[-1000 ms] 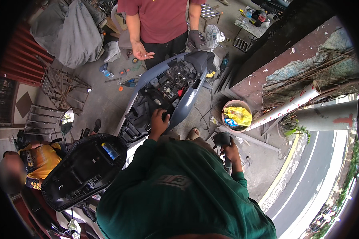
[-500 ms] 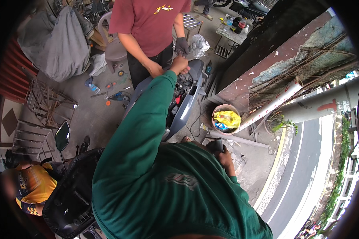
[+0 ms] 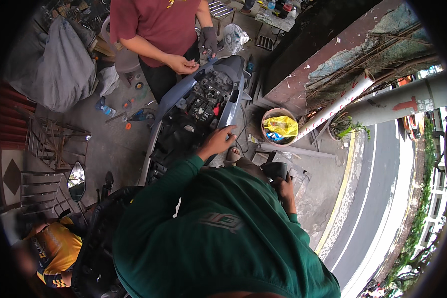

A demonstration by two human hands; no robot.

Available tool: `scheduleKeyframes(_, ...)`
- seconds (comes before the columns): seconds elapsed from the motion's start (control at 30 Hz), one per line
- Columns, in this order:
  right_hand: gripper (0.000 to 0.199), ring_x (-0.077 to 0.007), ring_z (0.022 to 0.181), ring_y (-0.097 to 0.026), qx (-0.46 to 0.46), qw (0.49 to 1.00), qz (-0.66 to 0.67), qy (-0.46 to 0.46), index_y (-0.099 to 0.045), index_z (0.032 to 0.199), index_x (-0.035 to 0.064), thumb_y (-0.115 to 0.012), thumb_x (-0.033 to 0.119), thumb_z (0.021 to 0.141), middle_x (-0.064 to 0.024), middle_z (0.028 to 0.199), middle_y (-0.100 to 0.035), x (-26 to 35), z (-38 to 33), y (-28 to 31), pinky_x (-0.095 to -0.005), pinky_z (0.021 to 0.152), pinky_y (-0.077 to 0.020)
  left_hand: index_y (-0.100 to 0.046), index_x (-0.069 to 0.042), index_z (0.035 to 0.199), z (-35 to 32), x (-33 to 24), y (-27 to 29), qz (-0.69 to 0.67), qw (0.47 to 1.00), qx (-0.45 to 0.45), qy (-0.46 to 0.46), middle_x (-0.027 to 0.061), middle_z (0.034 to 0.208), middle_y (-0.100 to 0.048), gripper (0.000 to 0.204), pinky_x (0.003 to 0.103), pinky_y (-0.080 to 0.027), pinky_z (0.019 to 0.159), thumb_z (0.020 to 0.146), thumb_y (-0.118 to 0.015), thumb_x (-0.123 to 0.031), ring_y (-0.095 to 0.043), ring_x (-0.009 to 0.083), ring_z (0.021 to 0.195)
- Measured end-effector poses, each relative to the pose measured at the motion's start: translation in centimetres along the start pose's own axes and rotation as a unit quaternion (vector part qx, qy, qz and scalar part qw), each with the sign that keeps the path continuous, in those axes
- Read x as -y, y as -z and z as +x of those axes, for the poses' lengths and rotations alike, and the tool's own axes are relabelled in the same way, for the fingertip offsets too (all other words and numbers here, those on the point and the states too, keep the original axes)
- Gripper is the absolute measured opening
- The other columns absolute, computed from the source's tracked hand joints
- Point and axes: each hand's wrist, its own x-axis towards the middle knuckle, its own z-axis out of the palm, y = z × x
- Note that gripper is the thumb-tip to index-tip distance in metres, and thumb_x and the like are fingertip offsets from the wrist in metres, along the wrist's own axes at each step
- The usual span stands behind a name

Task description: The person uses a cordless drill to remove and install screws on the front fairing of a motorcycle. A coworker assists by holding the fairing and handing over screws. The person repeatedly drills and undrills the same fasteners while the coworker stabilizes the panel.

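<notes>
- We see our left hand (image 3: 217,141) at the centre of the frame, forearm in a green sleeve stretched forward, fingers curled over the right edge of the grey plastic scooter body panel (image 3: 232,102). The grip rests on that edge; whether it is truly clenched we cannot tell.
- The scooter, stripped open, runs from centre toward upper centre, its black inner frame with wiring and red connectors (image 3: 203,102) exposed between the grey side panels.
- We judge the panel light and stiff yet brittle at its clips, with a smooth, somewhat slippery skin; the rolled rim under our fingers looks the soundest place to take hold, away from the wiring.
- Our right hand (image 3: 283,187), right of centre, elbow bent close to the body, is closed around a dark tool with a blocky black head (image 3: 274,170).
- A person in a dark red shirt (image 3: 154,25) stands at the top, one hand gloved.
- A round tub holding yellow material (image 3: 280,126) sits right of the scooter.
</notes>
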Motion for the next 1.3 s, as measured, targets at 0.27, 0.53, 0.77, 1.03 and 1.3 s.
scheduleKeyframes(0.27,0.041,-0.0337,0.071,-0.072,0.075,0.987,0.115,-0.089,-0.058,0.121,-0.0034,-0.067,0.009,0.083,-0.0188,0.091,-0.068,-0.7,8.6,0.2,-0.0459,0.066,-0.0622,-0.069,-0.004,0.133,-8.3,2.3,3.1,0.051,0.987,-0.135,0.075,0.0132,0.11,-0.073,0.036,0.041,-0.057,0.079,0.103,-0.071,-0.024,-0.07,0.0304,0.09)
scheduleKeyframes(0.53,0.025,-0.0352,0.054,-0.068,0.13,0.972,-0.005,-0.195,-0.06,0.106,-0.0007,-0.065,0.016,0.089,-0.0207,0.072,-0.065,-1.3,17.9,-0.9,-0.0484,0.048,-0.0559,-0.071,-0.006,0.129,-10.0,2.1,1.9,0.091,0.966,-0.211,0.121,0.0108,0.108,-0.069,0.032,0.041,-0.055,0.077,0.104,-0.07,-0.025,-0.067,0.0284,0.087)
scheduleKeyframes(0.77,0.032,-0.0338,0.085,-0.074,0.183,0.9,-0.394,-0.01,-0.08,0.103,0.0046,-0.073,0.029,0.083,-0.0206,0.096,-0.077,-3.0,21.6,-1.5,-0.0469,0.079,-0.0599,-0.072,-0.005,0.126,-8.9,2.2,-0.3,0.11,0.944,-0.283,0.134,0.0142,0.109,-0.066,0.035,0.044,-0.055,0.081,0.099,-0.075,-0.028,-0.067,0.0332,0.093)
scheduleKeyframes(1.03,0.091,-0.0407,0.132,-0.065,0.096,0.92,-0.38,-0.017,-0.056,0.149,-0.0039,-0.078,0.05,0.079,-0.0294,0.142,-0.066,-7.4,25.3,-4.0,-0.0451,0.11,-0.0534,-0.073,-0.006,0.12,-7.4,3.5,0.3,0.14,0.953,-0.246,0.107,0.0149,0.112,-0.065,0.032,0.048,-0.056,0.088,0.093,-0.078,-0.022,-0.069,0.0359,0.102)
scheduleKeyframes(1.3,0.064,-0.0431,0.121,-0.07,0.004,0.965,-0.253,-0.073,-0.068,0.128,-0.0068,-0.073,0.036,0.081,-0.0376,0.124,-0.069,-6.2,20.4,-3.7,-0.049,0.1,-0.0575,-0.075,-0.007,0.113,-6.7,5.6,0.9,0.16,0.962,-0.192,0.109,0.0138,0.099,-0.072,0.026,0.047,-0.055,0.094,0.09,-0.081,-0.018,-0.068,0.038,0.107)
